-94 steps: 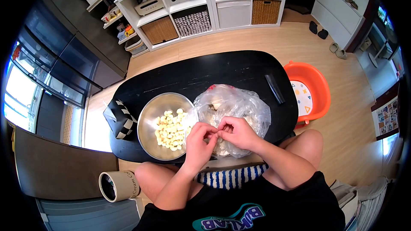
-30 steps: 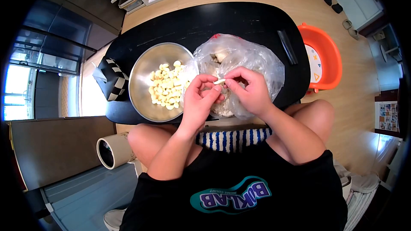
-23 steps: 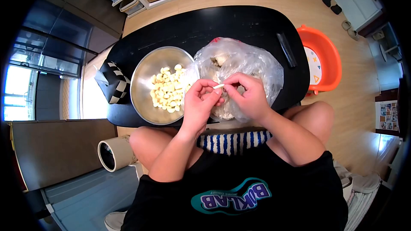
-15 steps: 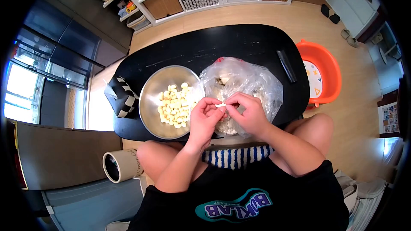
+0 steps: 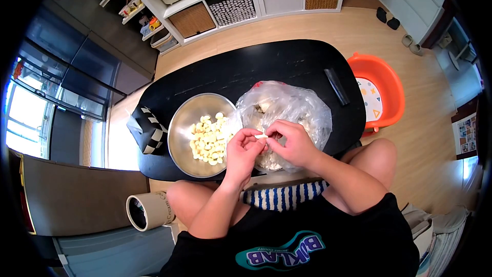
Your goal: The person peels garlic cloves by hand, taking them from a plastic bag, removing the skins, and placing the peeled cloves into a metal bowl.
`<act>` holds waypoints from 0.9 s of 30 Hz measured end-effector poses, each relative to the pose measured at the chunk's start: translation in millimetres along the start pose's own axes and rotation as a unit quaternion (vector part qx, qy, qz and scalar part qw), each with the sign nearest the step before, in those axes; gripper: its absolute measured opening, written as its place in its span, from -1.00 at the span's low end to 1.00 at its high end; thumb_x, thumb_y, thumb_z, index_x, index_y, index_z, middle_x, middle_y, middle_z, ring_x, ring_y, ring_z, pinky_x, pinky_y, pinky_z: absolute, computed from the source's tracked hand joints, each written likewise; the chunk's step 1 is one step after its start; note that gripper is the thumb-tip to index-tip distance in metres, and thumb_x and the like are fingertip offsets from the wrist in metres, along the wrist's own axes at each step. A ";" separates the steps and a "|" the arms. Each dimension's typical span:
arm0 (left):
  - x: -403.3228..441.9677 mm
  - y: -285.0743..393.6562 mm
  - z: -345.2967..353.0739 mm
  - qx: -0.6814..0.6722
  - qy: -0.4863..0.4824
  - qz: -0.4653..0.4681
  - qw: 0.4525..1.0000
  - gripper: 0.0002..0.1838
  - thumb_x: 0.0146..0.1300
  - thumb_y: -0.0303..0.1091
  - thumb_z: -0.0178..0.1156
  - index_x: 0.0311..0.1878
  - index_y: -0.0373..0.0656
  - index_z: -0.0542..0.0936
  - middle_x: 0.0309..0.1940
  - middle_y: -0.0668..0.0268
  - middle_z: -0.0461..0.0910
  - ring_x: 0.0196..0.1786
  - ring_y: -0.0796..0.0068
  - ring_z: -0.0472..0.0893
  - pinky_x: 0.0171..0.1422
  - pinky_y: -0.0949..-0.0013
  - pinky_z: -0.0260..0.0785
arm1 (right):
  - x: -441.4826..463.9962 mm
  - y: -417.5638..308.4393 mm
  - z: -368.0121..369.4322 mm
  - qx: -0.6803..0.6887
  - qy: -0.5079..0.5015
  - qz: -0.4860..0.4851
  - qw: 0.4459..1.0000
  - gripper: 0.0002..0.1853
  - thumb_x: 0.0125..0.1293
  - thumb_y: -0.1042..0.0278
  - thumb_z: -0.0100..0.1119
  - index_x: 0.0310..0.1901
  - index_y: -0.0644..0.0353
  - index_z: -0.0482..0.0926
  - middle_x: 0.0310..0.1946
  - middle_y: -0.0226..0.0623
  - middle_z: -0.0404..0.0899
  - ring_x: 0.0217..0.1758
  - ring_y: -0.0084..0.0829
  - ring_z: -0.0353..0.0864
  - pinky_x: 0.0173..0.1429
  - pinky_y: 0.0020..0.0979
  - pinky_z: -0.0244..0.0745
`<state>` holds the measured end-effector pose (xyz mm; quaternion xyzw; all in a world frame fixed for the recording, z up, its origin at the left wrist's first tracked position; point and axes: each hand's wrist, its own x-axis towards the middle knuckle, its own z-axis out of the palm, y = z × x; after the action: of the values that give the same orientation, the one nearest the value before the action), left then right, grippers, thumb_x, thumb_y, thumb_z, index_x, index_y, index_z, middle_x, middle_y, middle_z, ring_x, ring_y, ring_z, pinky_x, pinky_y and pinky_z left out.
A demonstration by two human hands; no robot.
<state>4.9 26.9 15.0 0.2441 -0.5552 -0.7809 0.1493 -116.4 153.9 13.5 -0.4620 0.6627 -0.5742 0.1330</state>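
A: Which areas are being hidden?

B: The left hand (image 5: 242,151) and right hand (image 5: 294,146) are covering the near part of the bag (image 5: 302,103). Wrinkled plastic is blurring its contents into pale masses. The bag is overlapping the bowl's (image 5: 179,146) right rim, and the left hand is screening part of that side.

A: How is each hand standing?

B: The left hand is pinching a small pale piece (image 5: 261,136) between thumb and forefinger, other fingers curling in. The right hand is meeting the piece's right end with thumb and forefinger nearly closed; I cannot tell whether they are gripping or merely touching.

A: Where is the piece being held?

B: In front of the bag, just right of the bowl. Similar loose pieces (image 5: 209,140) are lying inside the bowl.

A: Anything else unclear?

B: A black strip (image 5: 336,86) is resting on the worktop (image 5: 215,72), right of the bag; its nature is remaining indistinct.
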 end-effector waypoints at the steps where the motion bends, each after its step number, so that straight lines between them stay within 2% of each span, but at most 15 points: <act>1: 0.1 0.3 0.2 0.004 0.001 -0.002 1.000 -0.82 0.34 -0.59 0.23 -0.02 -0.29 0.53 -0.28 0.28 0.65 -0.28 0.60 0.61 -0.14 0.54 0.48 | 0.3 0.2 -0.3 0.001 -0.001 0.000 1.000 -0.88 0.20 0.50 0.29 -0.23 0.29 0.60 -0.33 -0.17 0.64 -0.28 -0.25 0.72 -0.17 -0.33 0.59; 17: 0.4 -1.3 -1.6 0.003 -0.015 -0.001 1.000 -0.82 0.34 -0.57 0.24 -0.02 -0.27 0.53 -0.32 0.31 0.64 -0.31 0.62 0.62 -0.17 0.57 0.47 | 1.9 2.5 -2.7 -0.022 -0.006 -0.012 1.000 -0.90 0.19 0.50 0.28 -0.26 0.27 0.60 -0.36 -0.15 0.62 -0.32 -0.21 0.68 -0.21 -0.31 0.56; 27: 0.0 4.0 -2.6 0.009 -0.019 0.002 1.000 -0.75 0.31 -0.65 0.22 0.02 -0.31 0.49 -0.30 0.32 0.59 -0.30 0.65 0.60 -0.17 0.61 0.46 | 3.7 1.4 -4.1 -0.039 0.001 -0.024 0.999 -0.89 0.18 0.51 0.28 -0.27 0.31 0.59 -0.36 -0.16 0.60 -0.33 -0.24 0.68 -0.23 -0.34 0.57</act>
<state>6.2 23.5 18.0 0.2300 -0.5654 -0.7800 0.1380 -121.9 153.5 14.8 -0.4818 0.6738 -0.5512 0.1003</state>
